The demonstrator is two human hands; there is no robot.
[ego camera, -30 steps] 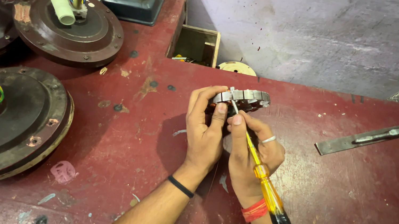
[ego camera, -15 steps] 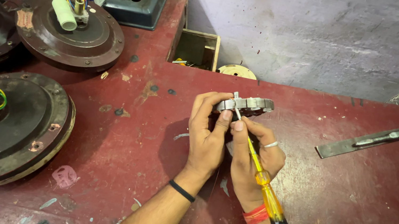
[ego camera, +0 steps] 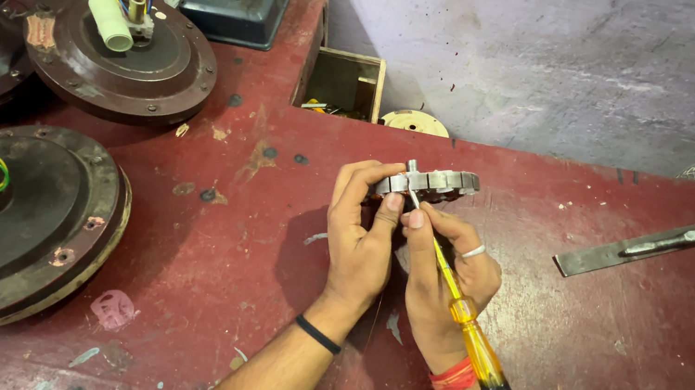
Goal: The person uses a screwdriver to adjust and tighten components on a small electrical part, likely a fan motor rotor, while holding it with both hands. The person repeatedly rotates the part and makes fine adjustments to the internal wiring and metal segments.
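A toothed metal ring [ego camera: 436, 182] is being held above the red desk [ego camera: 584, 357] in the closed grip of the left hand [ego camera: 361, 240], fingers curled over its near edge. A yellow-handled screwdriver [ego camera: 472, 348] is being gripped by the right hand [ego camera: 447, 273], its tip being pressed against the ring. Three brown fan motors [ego camera: 121, 58] are lying at the left, and a flat metal bar [ego camera: 669, 241] is lying at the right.

toothed ring [ego camera: 434, 181]: dull grey metal, rough edges | screwdriver [ego camera: 483, 368]: glossy clear yellow plastic handle, thin metal shaft | table [ego camera: 620, 363]: matt red paint, chipped and scratched | fan motors [ego camera: 13, 224]: dark brown metal, dusty | flat bar [ego camera: 669, 241]: worn grey metal
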